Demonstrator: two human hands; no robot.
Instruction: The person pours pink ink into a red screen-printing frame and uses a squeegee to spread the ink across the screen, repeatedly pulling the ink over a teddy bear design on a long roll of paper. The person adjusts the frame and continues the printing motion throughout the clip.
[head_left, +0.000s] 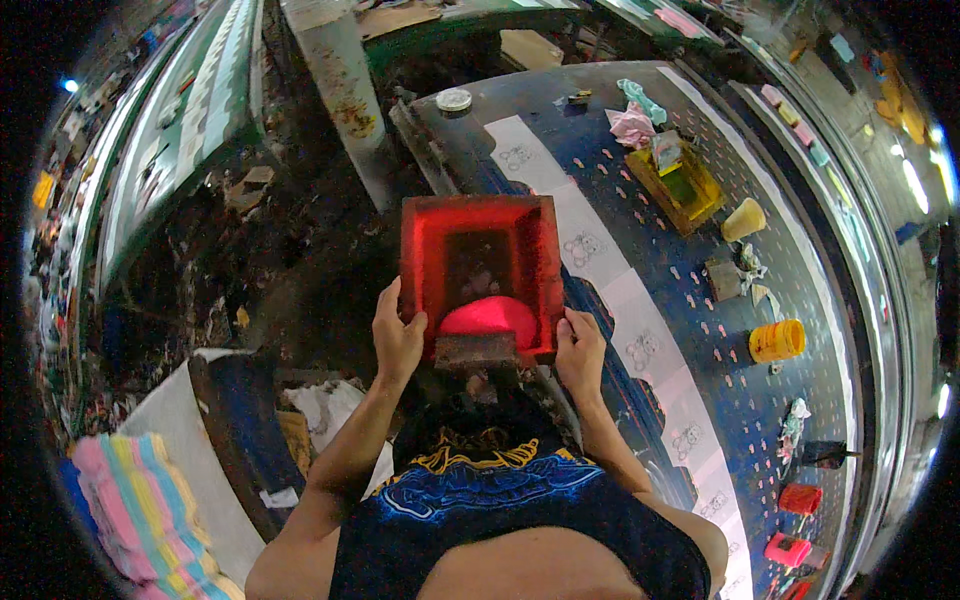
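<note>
A red screen-printing frame point(408, 260) is held up in front of my body, with a pool of bright pink ink point(490, 317) at its near end. A dark, worn block point(475, 351), perhaps a squeegee, lies across that near end. My left hand point(398, 338) grips the frame's left side, thumb toward the near corner. On the opposite side my right hand point(581, 350) is closed around the edge. Both hands' undersides are hidden by the frame. Beside it on the right runs a white strip point(610, 290) with printed line drawings, laid along a dark table.
The long dark table point(690, 290) carries a yellow frame point(690, 195), a beige cup point(744, 220), a yellow tub point(777, 341), and red point(801, 499) and pink point(788, 549) containers. A white lid point(453, 100) sits at its far end. Striped folded cloth point(150, 510) lies at lower left.
</note>
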